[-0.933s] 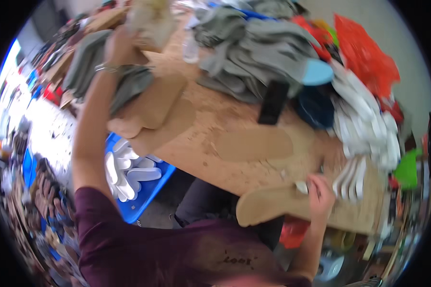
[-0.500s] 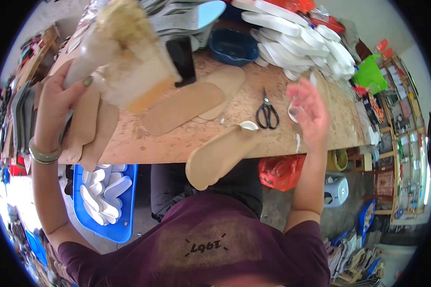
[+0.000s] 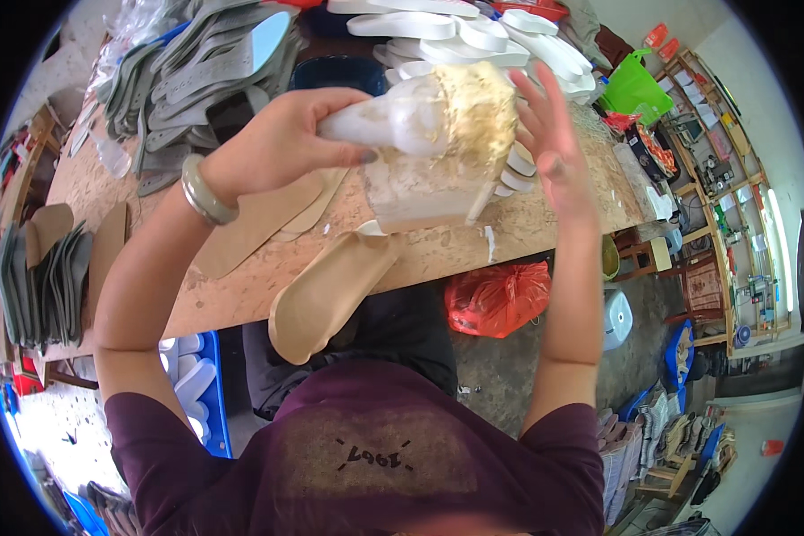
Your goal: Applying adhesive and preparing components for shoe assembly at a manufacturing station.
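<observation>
A translucent white plastic jug (image 3: 393, 192), crusted with yellowish dried residue, is held tilted above the table's middle. My left hand (image 3: 304, 143) is closed around its narrow end. Beside the crusted side, my right hand (image 3: 549, 147) is raised with its fingers apart; whether the fingertips touch the jug I cannot tell. Below the jug, a tan shaped insole (image 3: 326, 290) with a white bit at its far end juts over the table's front edge. Flat tan insole pieces (image 3: 259, 223) lie under my left forearm. Small white pieces (image 3: 518, 170) show between the jug and my right hand.
Grey soles (image 3: 201, 80) are heaped at the back left, with a dark phone (image 3: 228, 116) against them. A dark blue basin (image 3: 339, 74) and piled white soles (image 3: 460, 36) stand at the back. A red plastic bag (image 3: 498, 299) and a blue bin (image 3: 210, 384) sit below the table.
My left hand has carried the jug from the table's left to its middle and turned it. My right hand has risen beside it. The scissors seen earlier are now hidden. The view has shifted.
</observation>
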